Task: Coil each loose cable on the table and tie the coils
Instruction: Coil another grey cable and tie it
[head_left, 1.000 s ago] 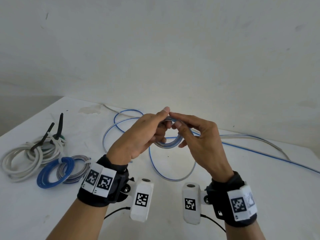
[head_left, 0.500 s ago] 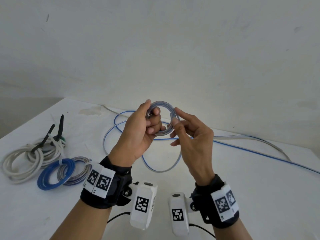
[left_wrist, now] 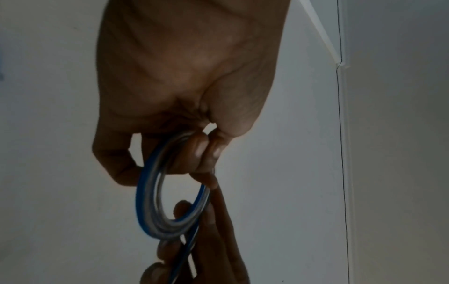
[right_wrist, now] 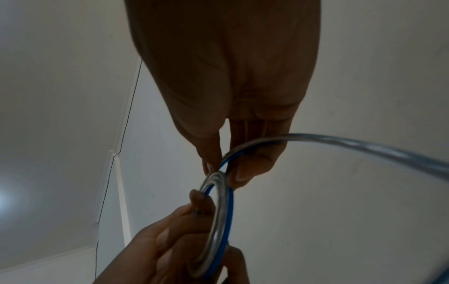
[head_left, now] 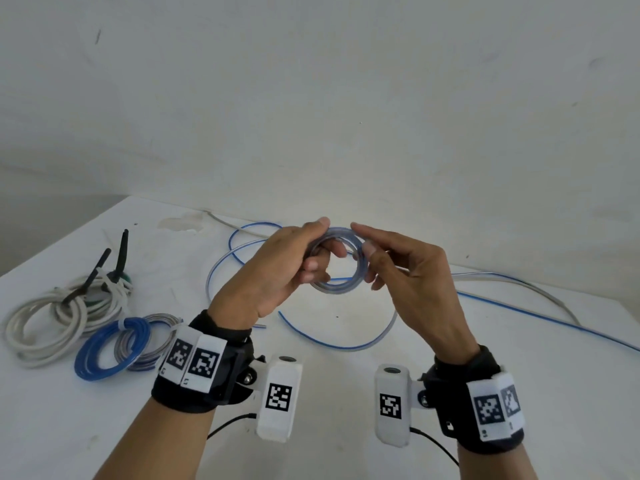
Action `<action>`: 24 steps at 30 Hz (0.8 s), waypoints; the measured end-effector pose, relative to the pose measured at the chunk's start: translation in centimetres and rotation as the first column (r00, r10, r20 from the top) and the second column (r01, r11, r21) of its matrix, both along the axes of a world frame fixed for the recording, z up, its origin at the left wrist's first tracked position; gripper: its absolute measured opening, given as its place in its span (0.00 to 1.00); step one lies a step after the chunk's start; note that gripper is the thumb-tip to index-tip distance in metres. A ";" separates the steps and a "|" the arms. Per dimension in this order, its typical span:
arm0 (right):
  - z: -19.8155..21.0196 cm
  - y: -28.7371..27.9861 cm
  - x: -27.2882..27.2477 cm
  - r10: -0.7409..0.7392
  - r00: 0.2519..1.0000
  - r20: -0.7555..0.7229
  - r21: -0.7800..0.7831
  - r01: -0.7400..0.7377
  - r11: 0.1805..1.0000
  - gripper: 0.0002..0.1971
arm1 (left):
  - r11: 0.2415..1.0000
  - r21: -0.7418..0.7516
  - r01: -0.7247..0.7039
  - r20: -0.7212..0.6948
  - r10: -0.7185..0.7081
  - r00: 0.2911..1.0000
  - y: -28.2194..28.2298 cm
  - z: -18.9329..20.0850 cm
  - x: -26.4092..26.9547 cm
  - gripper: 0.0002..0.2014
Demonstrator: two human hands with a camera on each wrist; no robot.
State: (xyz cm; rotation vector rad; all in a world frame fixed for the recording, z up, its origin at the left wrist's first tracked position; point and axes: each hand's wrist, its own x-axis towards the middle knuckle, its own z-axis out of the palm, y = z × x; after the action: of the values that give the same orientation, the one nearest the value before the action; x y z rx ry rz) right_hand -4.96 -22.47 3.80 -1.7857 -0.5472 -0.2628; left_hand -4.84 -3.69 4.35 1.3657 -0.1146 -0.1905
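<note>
A small coil of blue-and-clear cable [head_left: 337, 285] [left_wrist: 155, 201] [right_wrist: 221, 211] is held up above the table between both hands. My left hand [head_left: 311, 258] [left_wrist: 184, 153] grips the coil's left side with thumb on top and fingers curled through the ring. My right hand [head_left: 369, 252] [right_wrist: 226, 169] pinches the cable at the coil's right side between thumb and forefinger. The cable's loose tail [head_left: 332, 342] [right_wrist: 364, 146] hangs down in a loop over the table and runs off to the right.
At the left of the white table [head_left: 346, 403] lie tied coils: a white one [head_left: 41, 323] with black ties, a blue one [head_left: 104, 348] and a grey one [head_left: 152, 341]. A grey cable [head_left: 540, 289] trails along the back right. A wall rises close behind.
The coil has tipped from upright to leaning toward me and dropped slightly. My right hand has come round to the coil's right side, and the hanging loop has swung wider.
</note>
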 end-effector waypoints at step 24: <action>-0.3 0.0 -0.1 -0.010 0.998 0.064 -0.129 0.018 0.992 0.14 | 0.997 0.066 -0.032 -0.087 0.038 0.995 0.2 0.4 0.0 0.23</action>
State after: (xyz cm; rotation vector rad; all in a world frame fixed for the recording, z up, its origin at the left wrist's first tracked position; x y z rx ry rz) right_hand -5.05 -22.46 3.54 -1.9122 -0.6086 -0.3002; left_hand -4.80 -3.51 4.72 1.4208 -0.0107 -0.2264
